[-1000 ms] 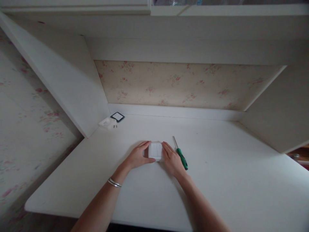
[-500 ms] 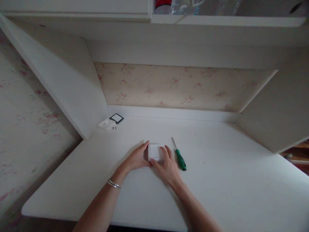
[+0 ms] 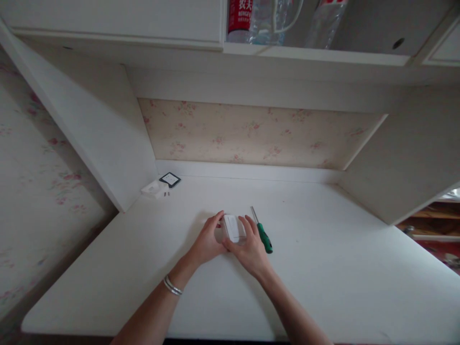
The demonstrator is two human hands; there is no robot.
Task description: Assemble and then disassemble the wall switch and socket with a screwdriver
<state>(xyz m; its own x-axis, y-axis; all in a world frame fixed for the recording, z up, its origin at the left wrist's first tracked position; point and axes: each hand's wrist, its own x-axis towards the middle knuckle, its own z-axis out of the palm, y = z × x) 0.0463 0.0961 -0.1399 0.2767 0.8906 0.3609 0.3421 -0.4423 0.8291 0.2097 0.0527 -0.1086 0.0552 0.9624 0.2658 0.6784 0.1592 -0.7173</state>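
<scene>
A small white square wall switch (image 3: pixel 233 228) is tipped up off the white desk (image 3: pixel 323 258), held between both hands. My left hand (image 3: pixel 207 242) grips its left side with fingers curled; a silver bracelet sits on that wrist. My right hand (image 3: pixel 250 248) holds its right and near edge, thumb under the front. A green-handled screwdriver (image 3: pixel 262 233) lies on the desk just right of my right hand, untouched.
At the back left corner lie a black-framed switch plate (image 3: pixel 170 179), a white plastic part (image 3: pixel 151 188) and two small screws (image 3: pixel 166 194). White side panels flank the desk; flowered wallpaper is behind. Bottles (image 3: pixel 266 19) stand on the shelf above.
The switch lay flat between my hands; now it is lifted and tilted, with my right hand shifted onto its near edge. The view has tipped upward, showing the shelf bottles.
</scene>
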